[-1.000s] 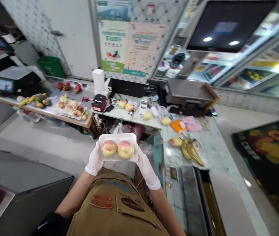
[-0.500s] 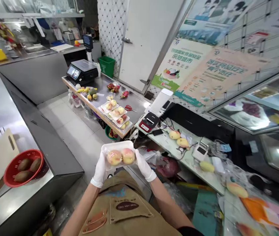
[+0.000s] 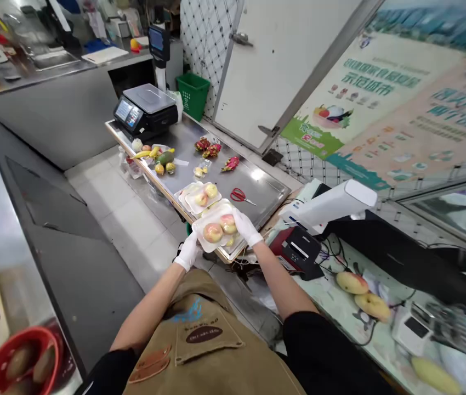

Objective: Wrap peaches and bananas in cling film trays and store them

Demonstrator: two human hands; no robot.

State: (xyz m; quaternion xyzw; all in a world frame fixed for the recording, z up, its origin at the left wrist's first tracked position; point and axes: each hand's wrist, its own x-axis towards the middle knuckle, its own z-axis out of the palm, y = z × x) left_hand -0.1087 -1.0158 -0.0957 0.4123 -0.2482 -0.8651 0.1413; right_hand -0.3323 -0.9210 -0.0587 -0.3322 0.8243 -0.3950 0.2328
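The left hand and right hand, gloved, grip a white foam tray of two peaches by its edges; a steel table lies beyond

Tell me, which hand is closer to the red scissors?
Right. The right hand is near the scissors, not touching; the left hand is farther, across the peach tray.

**Two gloved hands raised close together**

The left hand and right hand, both in white gloves, face each other, the right sitting higher. Bare forearms angle inward from black sleeves, wrists slightly bent, both hands closed in a grip.
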